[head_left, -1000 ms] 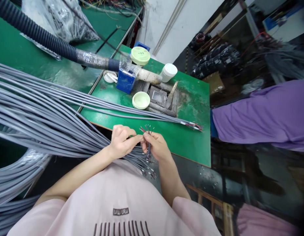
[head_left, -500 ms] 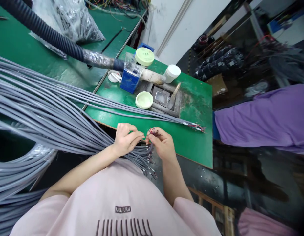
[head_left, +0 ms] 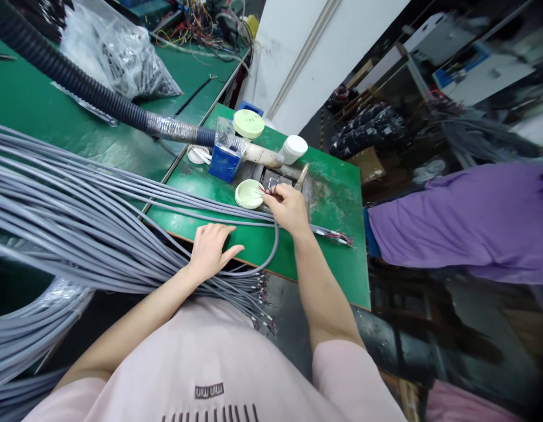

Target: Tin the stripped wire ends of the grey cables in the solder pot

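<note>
Your right hand (head_left: 291,208) pinches the grey cable (head_left: 277,237) above the table (head_left: 337,272); its length bends rightward, then up, its thin red and dark wires (head_left: 264,191) pointing left by the pale-green dish (head_left: 249,206). Your left hand (head_left: 211,249) is spread.

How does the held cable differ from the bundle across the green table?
The held cable is single; the bundle has several. The held cable curves; the bundle runs nearly straight. The held cable's wires are pinched in the right hand; the bundle's lie over the green table. Both: gray sheaths, thin wires at the ends.
</note>
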The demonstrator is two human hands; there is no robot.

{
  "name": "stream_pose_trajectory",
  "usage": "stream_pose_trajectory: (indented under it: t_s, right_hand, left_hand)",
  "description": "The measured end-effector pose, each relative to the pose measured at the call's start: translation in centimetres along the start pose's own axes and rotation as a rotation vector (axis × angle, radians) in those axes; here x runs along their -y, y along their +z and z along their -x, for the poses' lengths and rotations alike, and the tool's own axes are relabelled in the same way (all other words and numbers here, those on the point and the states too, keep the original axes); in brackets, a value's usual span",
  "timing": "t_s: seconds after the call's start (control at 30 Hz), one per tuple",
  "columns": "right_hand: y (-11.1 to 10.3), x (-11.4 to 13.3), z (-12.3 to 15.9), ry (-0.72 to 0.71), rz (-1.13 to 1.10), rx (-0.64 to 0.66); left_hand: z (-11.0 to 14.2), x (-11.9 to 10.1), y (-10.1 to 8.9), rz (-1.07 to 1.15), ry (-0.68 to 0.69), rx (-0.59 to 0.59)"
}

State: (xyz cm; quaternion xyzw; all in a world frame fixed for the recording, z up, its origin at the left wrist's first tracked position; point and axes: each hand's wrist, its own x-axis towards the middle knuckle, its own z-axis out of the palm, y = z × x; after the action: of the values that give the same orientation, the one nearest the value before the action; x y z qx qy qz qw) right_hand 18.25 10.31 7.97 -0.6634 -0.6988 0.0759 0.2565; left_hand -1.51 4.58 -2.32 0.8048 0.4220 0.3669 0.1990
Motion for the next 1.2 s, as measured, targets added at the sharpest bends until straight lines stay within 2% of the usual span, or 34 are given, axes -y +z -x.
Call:
stream_pose_trajectory:
  t_s: [0.17, 0.37, 0.5, 0.6, 0.7, 0.9, 1.03, 1.2]
  right_hand:
    - [1.6, -0.8, -2.5, -0.016, 0.225, 0.099]
    - [2.5, -0.6, -3.2, -0.025, 0.346, 0.205]
    - [2.7, -0.5, -3.3, -0.019, 0.393, 0.229]
    - [2.1, -0.7, -3.1, -0.037, 0.376, 0.202]
    - [0.6, -1.9, -3.0, -0.035, 0.313, 0.119]
    - [-2.0, -5.9, -3.4, 0.206, 0.339, -0.064]
    - [-1.5, -7.9, -4.0, 0.316, 0.395, -0.048]
    - [-0.3, -9.1, -4.4, 0.355, 0.42, -0.025]
  left_hand:
    - [0.0, -0.1, 0.1, -0.045, 0.023, -0.009]
    - [-0.1, 0.0, 0.1, -0.068, 0.039, 0.001]
    - [-0.1, 0.0, 0.0, -0.062, 0.032, 0.027]
    - [-0.1, 0.1, 0.0, -0.044, 0.025, 0.031]
    - [-0.1, 0.1, 0.1, -0.023, 0.024, 0.02]
    - [-0.1, 0.2, 0.1, 0.013, 0.012, -0.006]
    - [-0.1, 0.2, 0.1, 0.035, 0.009, -0.026]
    - [-0.1, 0.3, 0.2, 0.046, 0.008, -0.034]
